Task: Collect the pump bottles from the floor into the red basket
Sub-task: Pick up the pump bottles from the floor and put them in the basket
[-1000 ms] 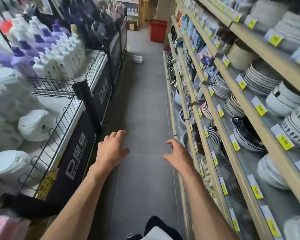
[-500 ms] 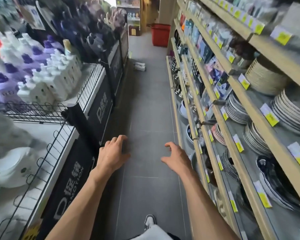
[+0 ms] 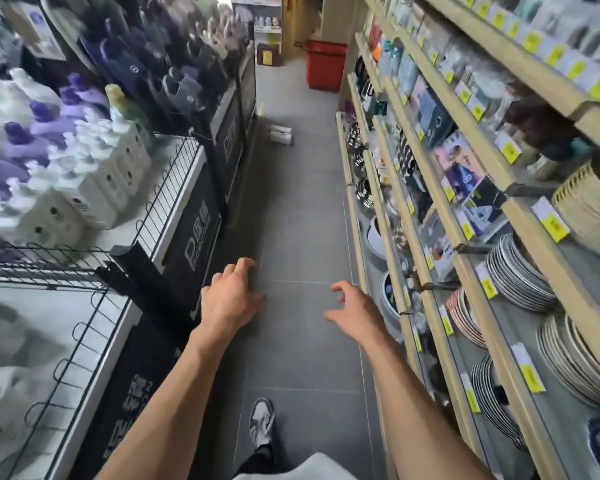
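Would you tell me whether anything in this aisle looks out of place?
Yes: white bottles lie on the floor beside the left display's base, not shelved like the other stock. A red basket stands on the floor farther down, by the right-hand shelves. Nothing looks spilled.

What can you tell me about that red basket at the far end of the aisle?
The red basket is a tall rectangular tub, plastic by its look, with a darker rim on top. It stands upright on the grey tiled floor, close beside the far end of the wooden shelves. Its inside is hidden.
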The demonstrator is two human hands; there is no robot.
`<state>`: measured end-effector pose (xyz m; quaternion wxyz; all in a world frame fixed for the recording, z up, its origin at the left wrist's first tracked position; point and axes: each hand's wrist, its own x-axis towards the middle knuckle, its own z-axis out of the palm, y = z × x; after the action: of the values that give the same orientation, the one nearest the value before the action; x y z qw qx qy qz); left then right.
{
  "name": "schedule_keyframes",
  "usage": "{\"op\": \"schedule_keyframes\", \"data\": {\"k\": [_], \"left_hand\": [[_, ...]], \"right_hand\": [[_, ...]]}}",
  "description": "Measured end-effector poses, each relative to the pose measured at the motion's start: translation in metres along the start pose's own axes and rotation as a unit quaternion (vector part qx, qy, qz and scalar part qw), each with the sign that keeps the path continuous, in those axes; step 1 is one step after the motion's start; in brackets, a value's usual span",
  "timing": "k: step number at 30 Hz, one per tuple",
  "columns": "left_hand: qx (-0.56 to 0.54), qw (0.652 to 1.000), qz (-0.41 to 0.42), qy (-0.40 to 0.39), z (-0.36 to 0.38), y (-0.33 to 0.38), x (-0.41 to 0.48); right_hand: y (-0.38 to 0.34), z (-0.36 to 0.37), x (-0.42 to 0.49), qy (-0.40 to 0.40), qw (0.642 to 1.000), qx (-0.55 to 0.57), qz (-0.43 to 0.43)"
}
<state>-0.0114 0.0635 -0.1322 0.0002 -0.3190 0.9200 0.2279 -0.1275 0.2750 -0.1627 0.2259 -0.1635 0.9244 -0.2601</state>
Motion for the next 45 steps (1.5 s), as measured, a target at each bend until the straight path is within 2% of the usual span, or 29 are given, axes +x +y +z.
{"op": "schedule_keyframes", "data": {"k": [5,11,19,25,32,38,45], "left_hand": [[-0.03,0.999,0.005,-0.026,-0.008,-0.01,0.058],[-0.131,0.99,-0.003,-0.046,-0.015,-0.026,0.128],[-0.087,0.995,-0.007,-0.05,-0.016,-0.004,0.236],[-0.089,0.995,-0.002,-0.044,-0.008,0.033,0.318],[-0.104,0.993,-0.034,-0.04,-0.008,0.063,0.398],[-0.132,0.991,0.005,-0.015,-0.012,0.076,0.456],[-0.075,0.997,0.032,-0.017,-0.016,0.08,0.554]], "right_hand": [[-0.035,-0.006,0.054,0.009,1.0,-0.002,0.01],[-0.06,-0.012,0.119,0.016,0.999,0.01,0.03],[-0.072,-0.033,0.204,0.055,0.997,0.043,0.04],[-0.076,-0.057,0.29,0.064,0.996,0.062,0.025],[-0.082,-0.095,0.381,0.083,0.993,0.083,0.001],[-0.093,-0.114,0.448,0.076,0.993,0.091,-0.009],[-0.118,-0.125,0.537,0.056,0.995,0.082,-0.015]]}}
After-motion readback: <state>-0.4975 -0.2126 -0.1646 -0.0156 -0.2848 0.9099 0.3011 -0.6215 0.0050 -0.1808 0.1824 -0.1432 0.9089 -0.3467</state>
